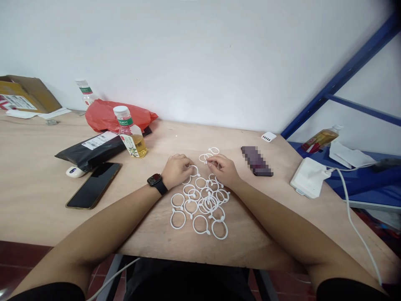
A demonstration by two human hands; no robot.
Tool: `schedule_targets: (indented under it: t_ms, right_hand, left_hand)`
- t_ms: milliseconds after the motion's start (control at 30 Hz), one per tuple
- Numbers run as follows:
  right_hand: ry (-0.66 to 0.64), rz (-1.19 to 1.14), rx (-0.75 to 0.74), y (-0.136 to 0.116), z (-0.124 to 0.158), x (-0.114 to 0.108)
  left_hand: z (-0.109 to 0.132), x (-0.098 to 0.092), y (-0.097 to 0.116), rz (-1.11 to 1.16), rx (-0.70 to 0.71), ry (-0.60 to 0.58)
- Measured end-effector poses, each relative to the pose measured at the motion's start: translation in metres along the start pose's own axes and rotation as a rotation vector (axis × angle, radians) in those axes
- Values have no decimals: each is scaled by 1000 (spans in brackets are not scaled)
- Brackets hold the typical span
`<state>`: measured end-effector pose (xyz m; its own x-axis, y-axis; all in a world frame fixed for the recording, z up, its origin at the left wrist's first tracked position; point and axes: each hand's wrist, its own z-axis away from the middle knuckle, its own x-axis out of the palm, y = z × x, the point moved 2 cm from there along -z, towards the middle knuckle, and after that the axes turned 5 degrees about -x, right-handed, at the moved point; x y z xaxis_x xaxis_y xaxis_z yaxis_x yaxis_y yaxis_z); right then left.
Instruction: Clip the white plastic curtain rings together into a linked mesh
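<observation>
Several white curtain rings [191, 207], each a thin hoop with a small tab, lie in a loose, partly overlapping pile on the wooden table between my forearms. My left hand [178, 170], with a black watch on the wrist, is at the pile's far left edge. Its fingers are curled, and thumb and forefinger close on the edge of one ring [195, 170]. Across from it, my right hand [223, 169] has its thumb and fingertips pinched at a small separate group of rings [214, 151] beyond the pile. Its fingers partly cover the ring they grip.
Left on the table [147, 238] are a phone [94, 186], a black parcel [86, 152], a drink bottle [133, 136] and a red bag [103, 115]. To the right lie another phone [257, 161] and a white power strip [308, 177] with a cable. A blue frame [313, 108] stands beyond.
</observation>
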<state>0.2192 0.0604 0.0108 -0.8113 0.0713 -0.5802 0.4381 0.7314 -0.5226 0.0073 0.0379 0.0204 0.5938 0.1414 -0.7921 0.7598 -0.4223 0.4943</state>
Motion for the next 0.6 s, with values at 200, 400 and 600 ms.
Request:
schedule_targets:
  t_ms: [200,400,600]
  right_hand:
    - [-121,-43,-199,-12,6,4]
    - [-170,-78,-197,-14,6,2]
    - [-146,-43,-132,-12,6,4]
  left_hand:
    - [0,0,3,116,-16,79]
    - [1,4,3,201,-69,49]
    - [4,5,3,311,-109,-4]
